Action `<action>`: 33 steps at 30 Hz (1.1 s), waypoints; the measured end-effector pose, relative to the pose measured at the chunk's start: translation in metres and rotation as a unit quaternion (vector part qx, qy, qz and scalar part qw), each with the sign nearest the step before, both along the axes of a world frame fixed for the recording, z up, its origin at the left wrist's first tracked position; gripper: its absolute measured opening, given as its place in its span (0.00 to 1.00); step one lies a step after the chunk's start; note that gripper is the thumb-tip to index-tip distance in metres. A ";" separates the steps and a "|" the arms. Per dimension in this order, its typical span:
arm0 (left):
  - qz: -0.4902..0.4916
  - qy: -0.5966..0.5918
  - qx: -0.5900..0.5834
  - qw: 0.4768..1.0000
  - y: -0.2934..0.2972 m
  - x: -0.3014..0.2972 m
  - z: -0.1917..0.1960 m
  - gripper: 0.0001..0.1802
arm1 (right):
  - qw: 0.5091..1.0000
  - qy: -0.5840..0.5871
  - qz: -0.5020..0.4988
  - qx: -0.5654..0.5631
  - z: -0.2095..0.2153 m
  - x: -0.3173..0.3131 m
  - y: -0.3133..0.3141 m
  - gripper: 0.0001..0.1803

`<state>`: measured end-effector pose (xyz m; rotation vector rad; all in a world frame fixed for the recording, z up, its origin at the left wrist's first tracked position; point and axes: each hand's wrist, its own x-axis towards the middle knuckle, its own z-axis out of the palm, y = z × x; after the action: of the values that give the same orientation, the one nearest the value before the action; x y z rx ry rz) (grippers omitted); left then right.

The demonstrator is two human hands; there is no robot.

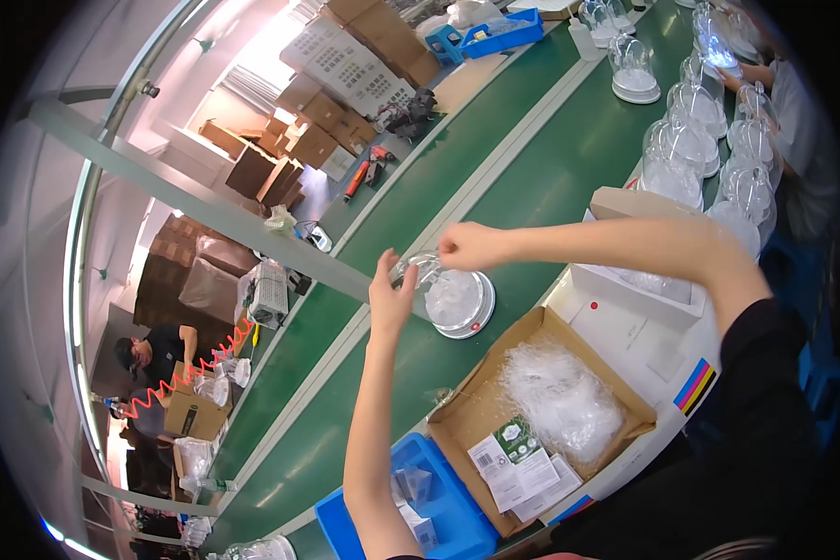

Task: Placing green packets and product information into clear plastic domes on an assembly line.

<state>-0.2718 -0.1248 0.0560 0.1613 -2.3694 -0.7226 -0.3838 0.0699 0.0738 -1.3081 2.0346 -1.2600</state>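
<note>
A long green worktop (555, 154) crosses a workshop stacked with cartons (313, 147) in my head view. On it, a clear dome (428, 270) with a white base (469, 322) sits before me, probably placed centrally so both sides can reach it. My left grip (392, 297) has thumb and fingers parted beside the dome; my right grip (474, 246) is curled, and I cannot tell whether it pinches anything. The cardboard tray (642, 426) of clear strands (569, 401) lies near me, likely for easy reach.

my left hand (394, 291): 9 o'clock of the clear dome (454, 301)
my right hand (471, 246): kinda fisted, 1 o'clock
cardboard tray (461, 455): 5 o'clock, plastic bundle (565, 397) inside
blue bin (467, 534): 6 o'clock-ish
</note>
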 end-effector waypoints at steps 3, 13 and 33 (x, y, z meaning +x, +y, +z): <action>-0.043 -0.106 0.083 0.990 -0.004 0.002 -0.004 0.19 | 0.995 0.031 0.088 -0.039 0.005 0.047 0.081 0.11; 0.018 -0.057 0.240 0.969 -0.061 -0.081 0.016 0.19 | 0.977 0.197 0.052 -0.060 -0.051 0.170 0.271 0.04; 0.252 0.112 -0.006 0.961 -0.217 -0.214 -0.047 0.29 | 0.944 -0.163 -0.285 -0.033 -0.129 0.203 0.278 0.05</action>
<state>-0.4855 -0.3422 0.0092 0.6189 -1.9929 -0.4490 -0.1808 0.3484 -0.0547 -0.4798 2.2016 -1.6667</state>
